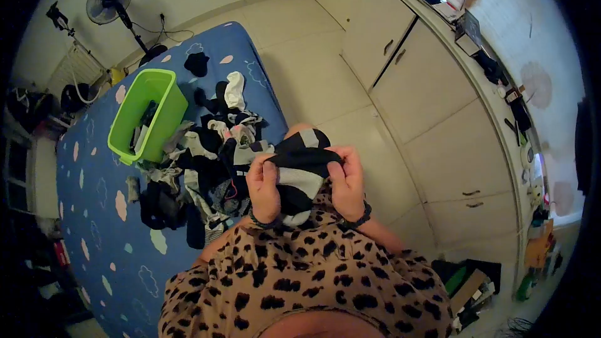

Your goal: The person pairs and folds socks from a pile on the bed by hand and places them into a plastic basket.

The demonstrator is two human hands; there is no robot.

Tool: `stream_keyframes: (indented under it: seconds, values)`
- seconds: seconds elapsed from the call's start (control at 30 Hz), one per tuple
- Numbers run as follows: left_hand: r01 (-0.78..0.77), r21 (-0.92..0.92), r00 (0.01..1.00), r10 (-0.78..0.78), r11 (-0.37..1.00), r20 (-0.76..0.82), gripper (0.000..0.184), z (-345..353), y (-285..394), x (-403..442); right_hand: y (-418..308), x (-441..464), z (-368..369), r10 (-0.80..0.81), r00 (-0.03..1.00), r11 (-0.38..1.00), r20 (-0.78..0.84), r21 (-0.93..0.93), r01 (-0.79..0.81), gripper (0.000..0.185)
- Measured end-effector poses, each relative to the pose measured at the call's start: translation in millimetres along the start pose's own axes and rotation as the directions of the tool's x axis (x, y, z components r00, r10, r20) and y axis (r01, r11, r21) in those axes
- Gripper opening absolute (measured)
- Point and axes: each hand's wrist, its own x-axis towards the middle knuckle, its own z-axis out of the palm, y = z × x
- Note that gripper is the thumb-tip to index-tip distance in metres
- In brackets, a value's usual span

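My left hand [263,191] and my right hand [348,183] are closed on opposite ends of a black sock's [305,161] opening, stretched between them above my lap. Thumbs lie on the near side of the fabric; most fingers are hidden behind it. Grey and black fabric [299,183] hangs just below, and I cannot tell whether it is the same sock. Behind my hands, black and grey fabric [303,141] lies over my knee. To the left of my left hand spreads a heap of mixed socks [203,150] on the blue bed.
A green plastic bin [168,126] with some folded dark and light items stands on the patterned bed sheet [100,175]. A white sock [235,91] and a black bundle [196,64] lie farther back. Cabinets [432,87] line the right side; a fan [110,0] stands behind the bed.
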Motion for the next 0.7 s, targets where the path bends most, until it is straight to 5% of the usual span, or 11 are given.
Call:
stream_keyframes:
  seconds: [0.17, 0.23, 0.3, 0.4, 0.47, 0.57, 0.67, 0.7]
  values:
    - [0.077, -0.082, 0.996, -0.073, 0.994, 0.053, 0.019, 4.3, 9.3, 4.9, 8.5, -3.4, -1.1, -0.04, 0.998, 0.998, -0.052, -0.06, 0.036, 0.01]
    - [0.101, 0.179, 0.973, -0.134, 0.979, 0.187, 0.019, 7.4, 16.0, 13.6, 7.1, -1.2, -1.6, -0.048, 0.998, 0.99, -0.047, -0.131, 0.042, 0.012]
    - [0.123, 0.223, 0.95, -0.179, 0.967, 0.256, 0.021, 4.0, 25.7, 17.3, 0.3, 5.4, -3.4, -0.023, 0.994, 0.95, 0.105, -0.307, 0.055, 0.017]
    - [0.082, 0.301, 0.938, -0.177, 0.95, 0.3, 0.022, 2.5, 28.8, 22.6, -2.7, 15.4, 6.7, -0.072, 0.993, 0.993, 0.095, -0.09, 0.081, 0.025]
    - [0.16, 0.031, 0.956, -0.162, 0.987, 0.243, 0.023, 6.0, 30.5, 20.3, -4.3, 18.4, 8.0, -0.05, 0.987, 0.988, 0.15, -0.14, 0.071, 0.027]
    - [0.205, -0.024, 0.943, -0.191, 0.978, 0.272, 0.025, 4.8, 30.5, 26.2, 3.9, 19.4, 9.0, 0.009, 0.979, 0.976, 0.204, -0.215, 0.036, 0.031]
    - [0.061, 0.222, 0.963, -0.116, 0.973, 0.244, 0.027, 0.9, 33.5, 40.1, 5.2, 22.6, 7.5, 0.091, 0.971, 0.962, 0.221, -0.271, -0.029, 0.032]
    - [0.209, -0.05, 0.938, -0.186, 0.977, 0.294, 0.03, -3.0, 28.7, 45.1, 3.6, 25.2, 6.9, 0.14, 0.962, 0.951, 0.234, -0.303, -0.065, 0.032]
